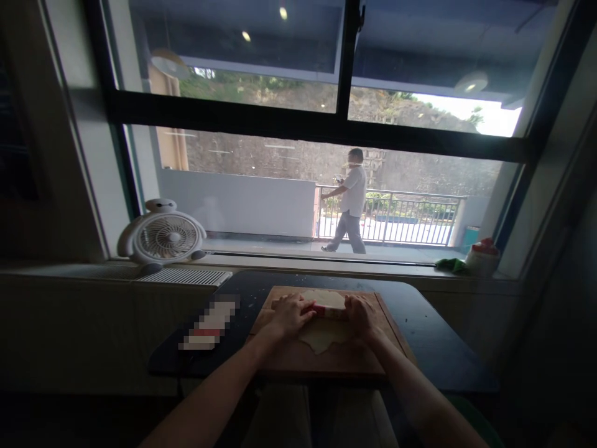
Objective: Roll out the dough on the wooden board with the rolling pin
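A flat sheet of pale dough [323, 336] with an uneven edge lies on a wooden board [285, 362]. Across the dough runs a rolling pin [332, 312], with a red and white band showing between the hands. My left hand [293, 310] is closed over its left part, and the pin's end sticks out past it. My right hand [360, 314] grips the right part, with that end hidden under the fingers. Dough shows both beyond the pin and on the near side of it.
The board rests on a dark table [448, 348]. A blurred-out item [209, 326] lies on the table's left. On the sill stand a white fan [170, 238], a green cloth [450, 266] and a white container with a red top [483, 256]. Outside the window a person [353, 193] walks.
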### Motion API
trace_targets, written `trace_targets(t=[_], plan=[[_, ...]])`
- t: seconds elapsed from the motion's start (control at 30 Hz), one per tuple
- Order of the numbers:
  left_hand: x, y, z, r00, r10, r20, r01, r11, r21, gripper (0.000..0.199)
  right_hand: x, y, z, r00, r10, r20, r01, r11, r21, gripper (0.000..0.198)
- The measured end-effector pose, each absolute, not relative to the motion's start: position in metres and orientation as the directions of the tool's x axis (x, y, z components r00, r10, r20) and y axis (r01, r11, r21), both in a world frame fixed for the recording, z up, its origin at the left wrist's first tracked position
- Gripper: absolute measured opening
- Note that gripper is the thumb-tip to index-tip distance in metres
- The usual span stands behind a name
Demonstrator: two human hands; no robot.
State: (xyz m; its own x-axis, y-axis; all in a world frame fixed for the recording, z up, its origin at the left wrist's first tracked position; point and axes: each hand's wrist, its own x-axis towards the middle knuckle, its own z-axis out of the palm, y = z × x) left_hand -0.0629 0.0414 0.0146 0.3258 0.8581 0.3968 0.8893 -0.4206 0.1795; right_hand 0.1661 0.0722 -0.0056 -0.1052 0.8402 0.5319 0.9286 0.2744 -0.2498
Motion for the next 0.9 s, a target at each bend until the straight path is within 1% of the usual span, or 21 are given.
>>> trace_targets(t=[0.13, 0.2, 0.27, 0.37, 0.5, 0.67, 0.77, 0.9], plan=[[-0.054, 0.066, 0.020, 0.157, 0.936, 0.316, 0.945, -0.235, 0.228, 0.047, 0.164, 0.097, -0.004, -0.049, 0.854, 0.517, 0.941, 0.212, -0.262, 0.038], [-0.052, 0.069, 0.019, 0.112, 0.942, 0.317, 0.951, -0.194, 0.240, 0.047, 0.164, 0.098, -0.003, -0.040, 0.854, 0.518, 0.945, 0.201, -0.259, 0.037], [-0.053, 0.064, 0.016, 0.124, 0.923, 0.363, 0.944, -0.222, 0.242, 0.046, 0.166, 0.090, -0.004, -0.057, 0.847, 0.529, 0.945, 0.217, -0.246, 0.033], [-0.061, 0.049, 0.009, 0.196, 0.881, 0.430, 0.923, -0.314, 0.223, 0.041, 0.169, 0.068, -0.006, -0.091, 0.829, 0.552, 0.942, 0.251, -0.222, 0.029], [-0.072, 0.030, 0.003, 0.256, 0.864, 0.433, 0.907, -0.369, 0.202, 0.034, 0.171, 0.045, -0.010, -0.095, 0.821, 0.563, 0.944, 0.254, -0.210, 0.031], [-0.079, 0.031, 0.005, 0.315, 0.846, 0.431, 0.886, -0.424, 0.185, 0.036, 0.172, 0.047, -0.011, -0.111, 0.841, 0.530, 0.942, 0.259, -0.213, 0.034], [-0.078, 0.044, 0.012, 0.308, 0.865, 0.397, 0.894, -0.406, 0.190, 0.040, 0.171, 0.064, -0.009, -0.101, 0.852, 0.513, 0.943, 0.246, -0.225, 0.032], [-0.070, 0.064, 0.019, 0.189, 0.915, 0.355, 0.934, -0.279, 0.221, 0.044, 0.167, 0.086, -0.007, -0.065, 0.860, 0.507, 0.950, 0.209, -0.232, 0.032]])
